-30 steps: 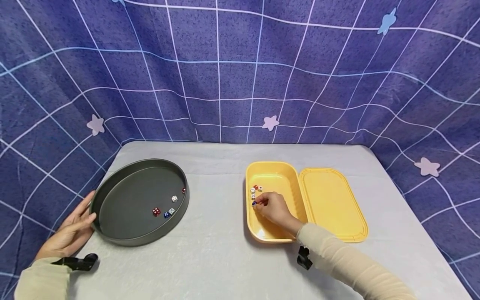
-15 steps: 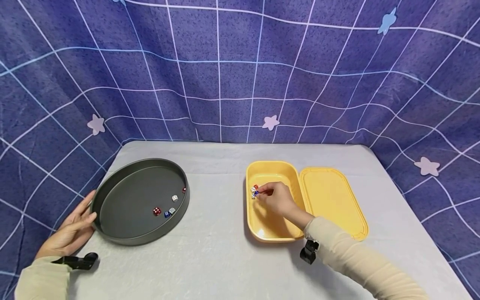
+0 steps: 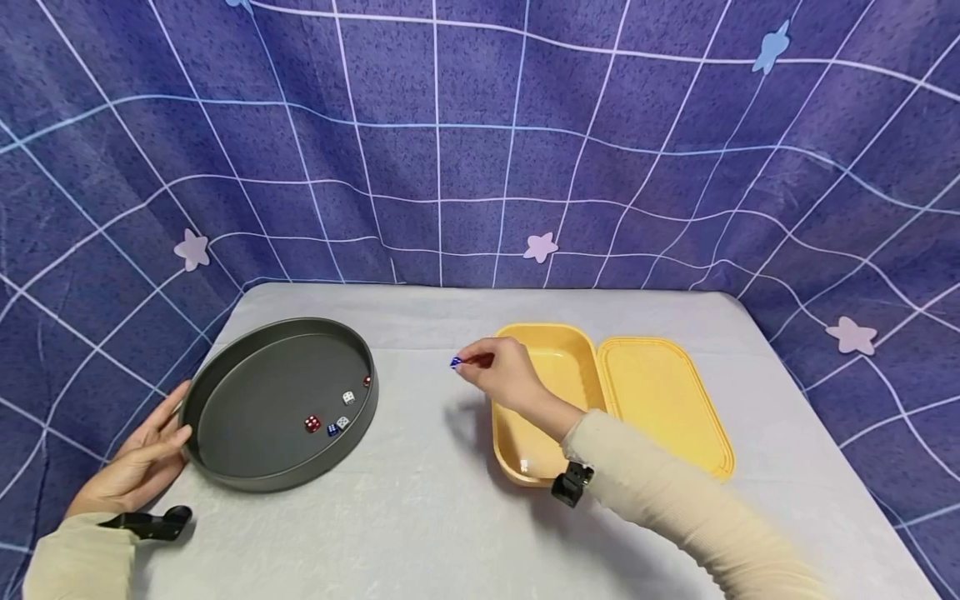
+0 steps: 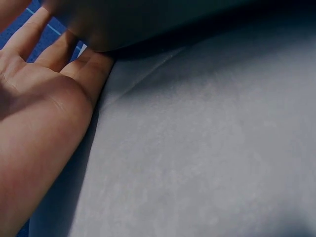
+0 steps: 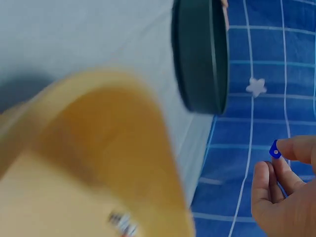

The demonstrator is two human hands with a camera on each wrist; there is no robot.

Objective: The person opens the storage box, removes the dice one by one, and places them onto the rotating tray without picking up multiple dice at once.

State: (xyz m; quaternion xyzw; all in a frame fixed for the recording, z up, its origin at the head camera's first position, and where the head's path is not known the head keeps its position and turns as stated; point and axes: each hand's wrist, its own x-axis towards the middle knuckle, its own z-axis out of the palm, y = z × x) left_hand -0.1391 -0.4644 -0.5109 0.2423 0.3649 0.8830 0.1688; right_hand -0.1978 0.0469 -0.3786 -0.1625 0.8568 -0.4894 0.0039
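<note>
My right hand (image 3: 506,375) pinches a blue die (image 3: 455,362) between thumb and fingertips, above the table just left of the yellow box (image 3: 525,479). In the right wrist view the same blue die (image 5: 275,149) shows white pips. At the left, my left hand (image 3: 142,462) holds the near-left rim of a round dark pan (image 3: 262,400), thumb at the rim and fingers along the outside. Inside the pan lie a red die (image 3: 312,423), a blue die (image 3: 333,430), two white dice (image 3: 348,398) and another red die (image 3: 367,381) by the right wall.
Blurred white dice (image 5: 122,223) lie in the yellow box, hidden behind my hand in the head view. A yellow lid (image 3: 667,400) lies flat to the box's right. Behind the pale tabletop (image 3: 420,517) hangs a blue checked curtain (image 3: 480,150).
My right hand picked the blue die off the dice in the yellow box, lifted it and carried it left past the box's wall. My left hand and the pan stayed put.
</note>
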